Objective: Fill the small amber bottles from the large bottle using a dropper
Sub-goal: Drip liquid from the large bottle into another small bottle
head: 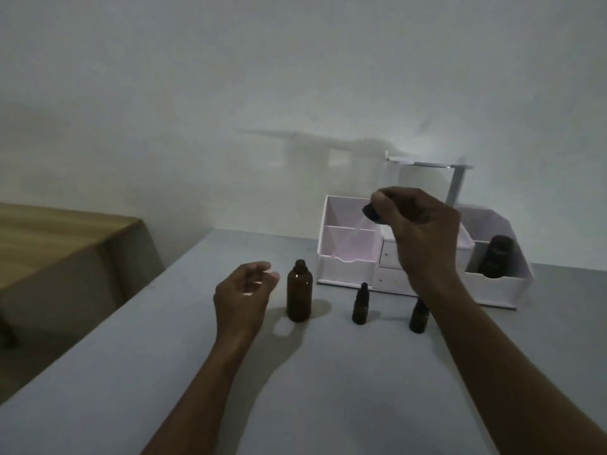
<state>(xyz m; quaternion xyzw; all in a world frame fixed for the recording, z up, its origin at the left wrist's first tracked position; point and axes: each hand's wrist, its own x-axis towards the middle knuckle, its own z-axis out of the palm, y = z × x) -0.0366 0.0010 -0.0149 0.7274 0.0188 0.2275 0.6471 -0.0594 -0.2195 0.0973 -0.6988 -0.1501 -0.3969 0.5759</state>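
Pinching the dropper [369, 214] in my right hand [423, 231], high and right of the upright large bottle [299, 292]; my left hand's [244, 292] grip hangs loosely open, empty, beside it.

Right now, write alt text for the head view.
The right hand holds a dark dropper cap raised above a grey table; the left hand hovers open beside the uncapped large amber bottle. Two small amber bottles stand before a white organiser.

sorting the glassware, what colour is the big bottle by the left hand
Dark amber-brown, clearest in the head view: the large bottle.
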